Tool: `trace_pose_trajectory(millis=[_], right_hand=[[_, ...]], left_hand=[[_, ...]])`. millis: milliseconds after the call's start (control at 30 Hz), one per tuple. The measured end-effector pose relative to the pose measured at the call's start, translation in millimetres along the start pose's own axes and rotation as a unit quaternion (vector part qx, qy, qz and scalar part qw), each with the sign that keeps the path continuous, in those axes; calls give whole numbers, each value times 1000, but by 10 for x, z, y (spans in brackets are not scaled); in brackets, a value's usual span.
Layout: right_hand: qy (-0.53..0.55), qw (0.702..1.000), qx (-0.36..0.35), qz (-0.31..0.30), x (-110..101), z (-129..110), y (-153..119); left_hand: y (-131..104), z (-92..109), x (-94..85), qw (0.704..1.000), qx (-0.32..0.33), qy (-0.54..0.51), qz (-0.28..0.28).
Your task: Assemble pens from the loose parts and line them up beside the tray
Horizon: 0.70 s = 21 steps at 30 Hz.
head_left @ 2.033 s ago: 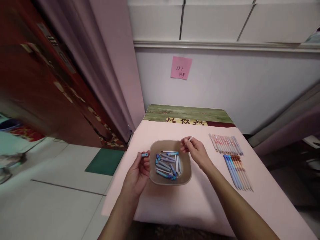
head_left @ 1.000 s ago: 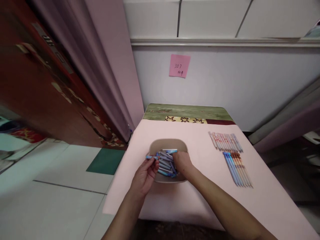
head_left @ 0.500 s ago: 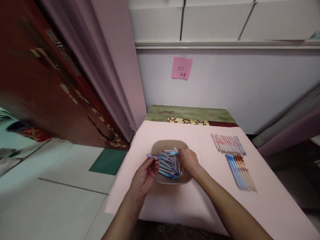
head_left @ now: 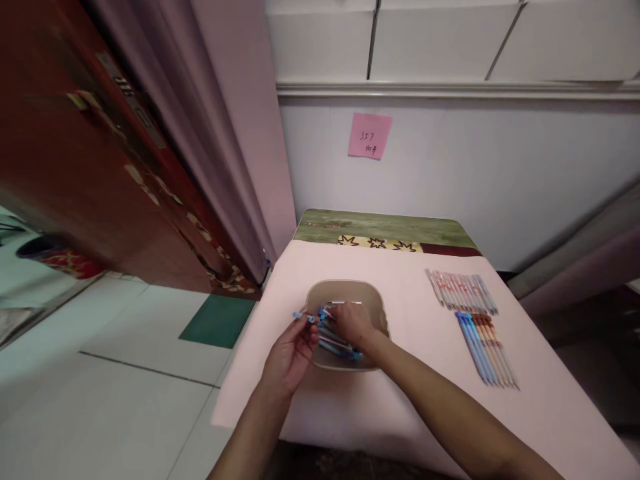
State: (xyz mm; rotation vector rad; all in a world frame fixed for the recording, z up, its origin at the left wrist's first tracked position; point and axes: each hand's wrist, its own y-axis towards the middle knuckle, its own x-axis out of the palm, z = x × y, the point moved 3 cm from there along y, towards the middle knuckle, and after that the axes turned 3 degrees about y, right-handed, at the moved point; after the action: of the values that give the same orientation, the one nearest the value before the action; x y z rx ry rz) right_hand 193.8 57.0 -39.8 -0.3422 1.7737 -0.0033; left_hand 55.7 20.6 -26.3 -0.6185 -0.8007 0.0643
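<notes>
My left hand, at the left rim of the beige bin, pinches a short light-blue pen barrel, an open round end showing. Over the bin, my right hand has its fingers closed on a thin white pen refill, whose end points at the barrel. The two pieces are close together; whether they touch I cannot tell. Below the hands, loose blue and grey-violet pen parts lie in the bin, partly covered by my right hand. A slim refill lies near the bin's far wall.
On the pink-covered table, a row of pinkish clear pens lies at the right. Nearer me is a second row of blue and brown-topped pens. A pink note is on the wall; a wooden door stands at the left.
My right hand has moved left across the bin, bringing the white refill close to the barrel in my left hand. The left hand stays nearly in place. The view has shifted slightly.
</notes>
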Motion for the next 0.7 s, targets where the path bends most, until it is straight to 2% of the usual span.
trace_pose_trajectory(millis=[300,500,700], right_hand=[[-65,996,-51,-23,49,-108,70],[-93,990,-94,-43,86,-189,120],[-92,981,-162,-55,116,-133,162]], left_hand=[[30,99,-95,999,2,-31,-9],[16,95,-80,1000,0,-30,-6],[-13,74,-59,1000,1,-25,-9]])
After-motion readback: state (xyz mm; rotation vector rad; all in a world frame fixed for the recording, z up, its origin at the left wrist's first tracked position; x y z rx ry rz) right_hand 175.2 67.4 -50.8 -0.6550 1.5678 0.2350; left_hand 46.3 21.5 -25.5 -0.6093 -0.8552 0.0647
